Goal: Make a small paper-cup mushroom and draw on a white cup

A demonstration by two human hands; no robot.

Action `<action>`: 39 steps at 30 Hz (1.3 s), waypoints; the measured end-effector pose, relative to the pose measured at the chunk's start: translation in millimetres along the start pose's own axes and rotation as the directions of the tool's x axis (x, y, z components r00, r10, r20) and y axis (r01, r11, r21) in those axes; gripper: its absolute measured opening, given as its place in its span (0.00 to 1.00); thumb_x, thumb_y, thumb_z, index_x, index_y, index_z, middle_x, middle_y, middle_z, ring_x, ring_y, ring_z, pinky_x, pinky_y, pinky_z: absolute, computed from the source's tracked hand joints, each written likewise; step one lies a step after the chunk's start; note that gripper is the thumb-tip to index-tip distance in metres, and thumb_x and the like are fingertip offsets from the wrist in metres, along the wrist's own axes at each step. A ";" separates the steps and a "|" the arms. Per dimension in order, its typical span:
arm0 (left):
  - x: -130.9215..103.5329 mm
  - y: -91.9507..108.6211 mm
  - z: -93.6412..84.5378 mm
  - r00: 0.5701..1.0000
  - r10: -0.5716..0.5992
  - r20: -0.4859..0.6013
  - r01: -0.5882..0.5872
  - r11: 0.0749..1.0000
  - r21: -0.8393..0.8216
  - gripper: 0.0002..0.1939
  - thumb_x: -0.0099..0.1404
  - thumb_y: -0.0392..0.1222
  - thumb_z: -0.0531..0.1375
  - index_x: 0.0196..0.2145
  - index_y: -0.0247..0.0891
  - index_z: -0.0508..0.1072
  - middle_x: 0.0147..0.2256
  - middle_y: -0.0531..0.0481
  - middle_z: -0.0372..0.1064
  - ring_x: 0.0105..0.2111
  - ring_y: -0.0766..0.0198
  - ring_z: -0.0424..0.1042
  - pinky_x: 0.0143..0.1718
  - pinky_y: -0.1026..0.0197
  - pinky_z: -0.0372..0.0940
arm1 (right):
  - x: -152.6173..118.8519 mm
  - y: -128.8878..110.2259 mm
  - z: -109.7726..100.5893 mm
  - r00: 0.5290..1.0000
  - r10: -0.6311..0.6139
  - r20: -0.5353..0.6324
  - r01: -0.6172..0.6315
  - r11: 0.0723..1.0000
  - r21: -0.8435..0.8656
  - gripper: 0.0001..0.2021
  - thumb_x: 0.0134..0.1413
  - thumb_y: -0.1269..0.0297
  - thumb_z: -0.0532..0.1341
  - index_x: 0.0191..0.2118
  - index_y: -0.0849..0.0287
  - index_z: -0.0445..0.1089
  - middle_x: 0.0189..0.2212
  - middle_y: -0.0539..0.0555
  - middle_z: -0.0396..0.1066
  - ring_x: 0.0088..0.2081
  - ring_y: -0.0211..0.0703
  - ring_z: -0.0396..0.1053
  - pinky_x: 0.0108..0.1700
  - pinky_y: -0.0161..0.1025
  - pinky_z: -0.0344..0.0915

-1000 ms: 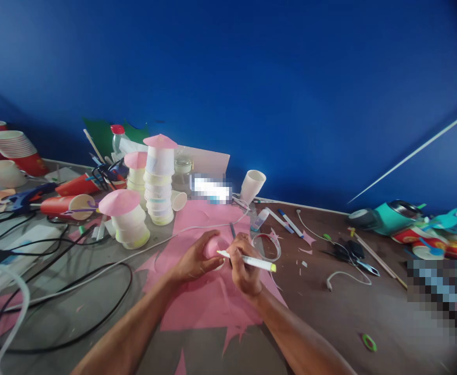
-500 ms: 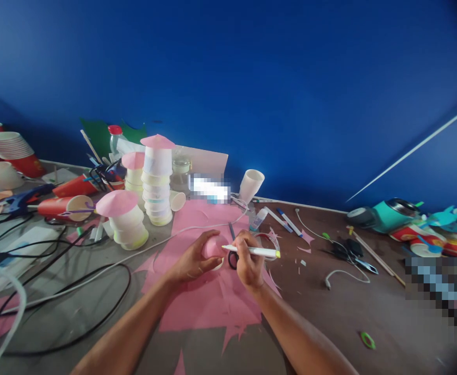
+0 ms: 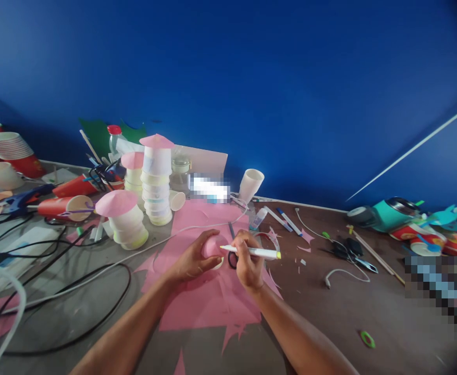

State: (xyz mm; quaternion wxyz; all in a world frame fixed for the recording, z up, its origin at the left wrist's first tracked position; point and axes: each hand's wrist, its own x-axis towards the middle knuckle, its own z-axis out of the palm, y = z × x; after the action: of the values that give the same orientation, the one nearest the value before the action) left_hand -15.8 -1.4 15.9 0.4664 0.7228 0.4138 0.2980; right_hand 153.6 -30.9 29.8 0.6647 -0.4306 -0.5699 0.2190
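My left hand point(image 3: 193, 261) curves around a small paper cup point(image 3: 219, 264) capped with a pink paper cone point(image 3: 212, 247); most of the cup is hidden by the fingers. A white marker with yellow ends point(image 3: 265, 253) is gripped in my right hand point(image 3: 248, 263), its tip at the right edge of the pink cone. Whether the tip touches the paper I cannot tell. Dark-handled scissors point(image 3: 233, 260) lie partly behind the right hand. Under both hands spreads a pink paper sheet point(image 3: 212, 310) on the table.
Left of the sheet stand stacked-cup towers point(image 3: 157, 182) with pink cone tops, one shorter point(image 3: 122, 221). Black cables point(image 3: 56, 349) and a white cord cross the left side. Markers point(image 3: 289, 223), a glue bottle point(image 3: 258, 219), keys point(image 3: 355, 249) and pink scraps lie to the right.
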 end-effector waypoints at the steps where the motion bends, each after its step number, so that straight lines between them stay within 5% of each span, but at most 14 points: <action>1: 0.0 -0.1 -0.1 1.000 -0.003 -0.001 0.003 1.000 0.014 0.40 0.62 0.60 0.64 0.65 0.36 0.62 0.64 0.35 0.64 0.60 0.44 0.69 0.60 0.50 0.68 | -0.7 -0.9 -0.4 0.999 -0.031 0.019 0.031 1.000 -0.002 0.21 0.69 0.52 0.54 0.24 0.54 0.62 0.21 0.47 0.62 0.26 0.40 0.60 0.34 0.42 0.60; 12: 1.4 -3.4 1.6 0.998 0.046 -0.034 -0.046 0.999 -0.012 0.41 0.60 0.60 0.64 0.64 0.35 0.64 0.62 0.33 0.66 0.59 0.43 0.69 0.60 0.47 0.67 | -3.8 -8.7 1.8 0.918 -0.360 0.166 0.386 0.906 -0.171 0.13 0.68 0.69 0.53 0.29 0.54 0.62 0.22 0.47 0.67 0.26 0.41 0.63 0.38 0.45 0.62; 39: 2.3 -2.1 3.3 0.999 0.038 -0.013 -0.039 0.999 -0.002 0.36 0.62 0.54 0.64 0.63 0.37 0.62 0.62 0.36 0.66 0.60 0.46 0.69 0.62 0.49 0.66 | -1.0 -9.3 -1.1 0.912 -0.355 0.205 0.399 0.883 -0.248 0.12 0.65 0.73 0.53 0.29 0.54 0.62 0.22 0.48 0.67 0.26 0.41 0.63 0.36 0.44 0.62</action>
State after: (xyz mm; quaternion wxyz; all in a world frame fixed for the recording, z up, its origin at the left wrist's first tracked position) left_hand -12.6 -0.4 12.7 0.4585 0.7282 0.4027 0.3122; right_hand 152.5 -37.1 36.9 0.5799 -0.3841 -0.7177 0.0335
